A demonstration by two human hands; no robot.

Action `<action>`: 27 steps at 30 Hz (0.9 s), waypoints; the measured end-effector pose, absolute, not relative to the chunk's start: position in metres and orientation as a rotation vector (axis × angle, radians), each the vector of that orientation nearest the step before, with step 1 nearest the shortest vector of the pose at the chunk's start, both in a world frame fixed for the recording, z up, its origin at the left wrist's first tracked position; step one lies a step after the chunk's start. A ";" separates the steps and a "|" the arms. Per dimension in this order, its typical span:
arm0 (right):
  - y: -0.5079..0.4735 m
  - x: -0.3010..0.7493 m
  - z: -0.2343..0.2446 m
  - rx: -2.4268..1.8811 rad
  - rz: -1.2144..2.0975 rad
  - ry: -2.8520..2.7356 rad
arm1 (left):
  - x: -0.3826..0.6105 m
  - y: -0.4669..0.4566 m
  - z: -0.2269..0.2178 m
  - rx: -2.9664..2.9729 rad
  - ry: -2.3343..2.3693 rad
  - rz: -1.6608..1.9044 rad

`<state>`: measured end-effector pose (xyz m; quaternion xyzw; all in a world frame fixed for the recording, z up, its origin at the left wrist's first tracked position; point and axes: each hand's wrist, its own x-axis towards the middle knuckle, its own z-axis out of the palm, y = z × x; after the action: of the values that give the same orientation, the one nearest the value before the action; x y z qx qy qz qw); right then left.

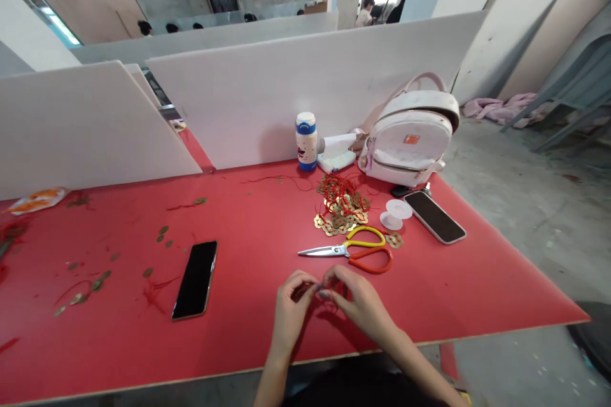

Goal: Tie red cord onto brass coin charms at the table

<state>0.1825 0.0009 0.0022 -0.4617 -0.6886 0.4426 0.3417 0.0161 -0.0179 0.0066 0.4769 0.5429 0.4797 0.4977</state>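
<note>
My left hand (292,308) and my right hand (357,302) meet over the near edge of the red table (248,216). Both pinch a red cord (321,297) between fingertips, with a small dark piece where the fingers touch. Just beyond them lie scissors (351,251) with yellow and orange handles, blades pointing left. A heap of brass coins tied with red cord (341,206) sits farther back.
A black phone (195,278) lies left of my hands, another phone (434,216) at the right beside an empty clear spool (396,211). A white and blue bottle (306,141) and a white backpack (410,137) stand against the white partition (286,89). Loose coins (95,283) scatter at left.
</note>
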 end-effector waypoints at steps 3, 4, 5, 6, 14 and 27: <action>0.006 0.184 0.005 -1.126 1.082 -1.754 | 0.016 -0.015 0.008 1.172 1.287 1.147; 0.008 0.184 0.005 -1.101 1.075 -1.740 | 0.017 -0.015 0.008 1.138 1.270 1.148; 0.010 0.184 0.005 -1.081 1.077 -1.718 | 0.018 -0.015 0.009 1.083 1.248 1.153; 0.012 0.183 0.004 -1.065 1.088 -1.689 | 0.019 -0.016 0.009 1.006 1.219 1.162; -0.004 0.166 -0.010 -1.035 1.143 -1.803 | 0.029 -0.013 0.003 0.594 1.264 1.337; -0.001 0.173 0.001 -0.953 1.189 -1.461 | 0.024 -0.015 0.008 1.177 1.542 1.170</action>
<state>0.1730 -0.0015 0.0007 -0.3929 -0.6023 0.4900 0.4927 0.0240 -0.0152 0.0082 0.4706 0.6164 0.4675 0.4243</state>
